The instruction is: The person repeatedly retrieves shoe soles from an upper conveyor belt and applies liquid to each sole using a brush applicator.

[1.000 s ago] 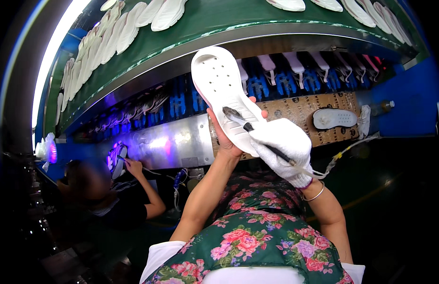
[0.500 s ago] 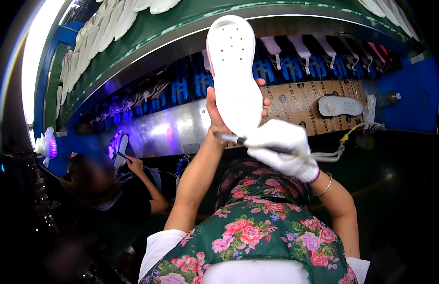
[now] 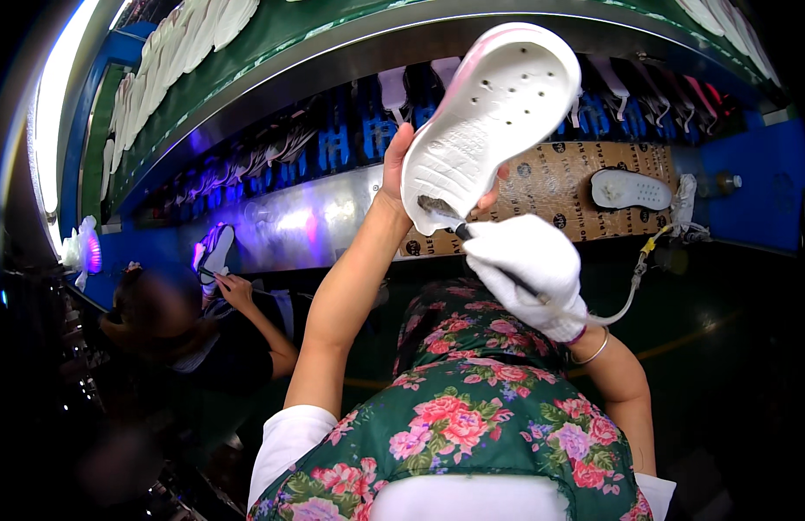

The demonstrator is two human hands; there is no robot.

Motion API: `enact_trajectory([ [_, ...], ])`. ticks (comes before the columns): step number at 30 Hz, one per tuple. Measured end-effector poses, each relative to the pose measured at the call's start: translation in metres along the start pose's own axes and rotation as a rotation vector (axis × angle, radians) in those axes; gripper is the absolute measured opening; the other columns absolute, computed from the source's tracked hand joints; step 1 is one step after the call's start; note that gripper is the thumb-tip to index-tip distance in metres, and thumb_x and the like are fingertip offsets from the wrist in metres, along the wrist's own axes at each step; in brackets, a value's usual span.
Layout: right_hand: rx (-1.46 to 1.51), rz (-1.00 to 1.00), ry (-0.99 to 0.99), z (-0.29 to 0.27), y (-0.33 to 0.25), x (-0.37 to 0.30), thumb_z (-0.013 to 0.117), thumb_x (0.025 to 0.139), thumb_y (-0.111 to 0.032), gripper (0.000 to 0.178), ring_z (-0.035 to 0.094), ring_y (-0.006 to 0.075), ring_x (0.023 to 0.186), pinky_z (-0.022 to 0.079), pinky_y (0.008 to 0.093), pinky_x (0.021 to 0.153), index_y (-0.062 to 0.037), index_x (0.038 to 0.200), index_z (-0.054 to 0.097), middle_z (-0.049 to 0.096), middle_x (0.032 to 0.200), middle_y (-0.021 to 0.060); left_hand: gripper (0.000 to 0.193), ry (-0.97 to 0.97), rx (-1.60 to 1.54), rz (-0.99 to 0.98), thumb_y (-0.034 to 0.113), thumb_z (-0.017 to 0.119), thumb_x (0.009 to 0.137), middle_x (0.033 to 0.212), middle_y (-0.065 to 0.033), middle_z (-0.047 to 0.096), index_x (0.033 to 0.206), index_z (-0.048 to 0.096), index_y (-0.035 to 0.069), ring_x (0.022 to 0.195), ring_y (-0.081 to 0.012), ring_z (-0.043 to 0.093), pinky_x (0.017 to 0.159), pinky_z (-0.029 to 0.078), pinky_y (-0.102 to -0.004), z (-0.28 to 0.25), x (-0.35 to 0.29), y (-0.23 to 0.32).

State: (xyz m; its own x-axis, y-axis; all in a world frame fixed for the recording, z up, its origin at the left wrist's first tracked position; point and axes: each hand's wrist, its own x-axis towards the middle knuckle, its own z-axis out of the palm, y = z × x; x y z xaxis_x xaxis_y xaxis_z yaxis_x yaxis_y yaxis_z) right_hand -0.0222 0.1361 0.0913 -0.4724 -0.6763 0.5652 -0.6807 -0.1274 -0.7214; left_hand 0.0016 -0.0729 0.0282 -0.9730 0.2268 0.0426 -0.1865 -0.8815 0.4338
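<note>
Background: second white sole on brown cardboard sheet, right of centre; co-worker at lower left, apparently holding another sole.

Left hand raised, grip closed; right hand (gloved) clenched.

Printed brown cardboard sheet behind raised sole

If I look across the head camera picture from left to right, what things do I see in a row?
Glowing purple lamp → co-worker's hand holding a sole → left hand → white sole held up → gloved right hand with a brush → another sole on the brown board → small bottle.
</note>
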Motion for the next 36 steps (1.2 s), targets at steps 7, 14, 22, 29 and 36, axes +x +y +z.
enact_trajectory([
  [7,0.322,0.268,-0.058,0.009,-0.016,-0.012,0.077,0.074,-0.003,0.021,0.069,0.0234,0.079,0.055,0.0325,0.07,-0.0056,0.094,0.073,0.073,0.092,0.0111,0.087,-0.26,-0.099,0.007,0.069,0.058,0.08,0.13,-0.0272,0.049,0.147,0.038,0.018,0.114,-0.0396,0.051,0.071,0.052,-0.0489,-0.006,0.006,0.0],
  [14,-0.037,0.031,0.001,0.016,-0.008,-0.011,0.076,0.073,-0.003,0.024,0.068,0.028,0.077,0.053,0.0347,0.068,-0.0074,0.096,0.072,0.072,0.093,0.0121,0.089,-0.055,-0.04,0.031,0.069,0.062,0.077,0.131,-0.028,0.049,0.145,0.042,0.014,0.114,-0.0415,0.05,0.072,0.05,-0.0516,-0.007,0.006,0.002],
  [22,0.227,0.383,0.01,0.013,-0.009,-0.007,0.076,0.077,-0.002,0.016,0.069,0.0199,0.08,0.054,0.0292,0.072,-0.0007,0.092,0.073,0.072,0.093,0.012,0.089,-0.022,0.001,0.032,0.068,0.059,0.079,0.124,-0.0317,0.053,0.146,0.041,0.012,0.099,-0.0427,0.06,0.073,0.054,-0.0496,-0.002,0.001,0.015],
  [29,0.129,0.355,0.08,-0.012,0.0,0.018,0.074,0.077,0.002,0.017,0.069,0.0205,0.084,0.054,0.0308,0.076,-0.0001,0.094,0.073,0.073,0.095,0.013,0.085,0.36,-0.128,0.037,0.07,0.039,0.091,0.126,-0.0258,0.057,0.146,0.037,0.006,0.105,-0.0391,0.063,0.089,0.054,-0.0505,0.01,-0.022,-0.014],
  [36,-0.383,-0.047,0.116,-0.019,0.012,0.049,0.075,0.075,0.001,0.022,0.068,0.0253,0.08,0.054,0.032,0.071,-0.0047,0.096,0.072,0.072,0.094,0.0117,0.082,0.184,-0.168,0.023,0.069,0.033,0.093,0.127,-0.0251,0.057,0.147,0.037,0.008,0.1,-0.0407,0.066,0.081,0.058,-0.0491,0.013,-0.038,-0.027],
])
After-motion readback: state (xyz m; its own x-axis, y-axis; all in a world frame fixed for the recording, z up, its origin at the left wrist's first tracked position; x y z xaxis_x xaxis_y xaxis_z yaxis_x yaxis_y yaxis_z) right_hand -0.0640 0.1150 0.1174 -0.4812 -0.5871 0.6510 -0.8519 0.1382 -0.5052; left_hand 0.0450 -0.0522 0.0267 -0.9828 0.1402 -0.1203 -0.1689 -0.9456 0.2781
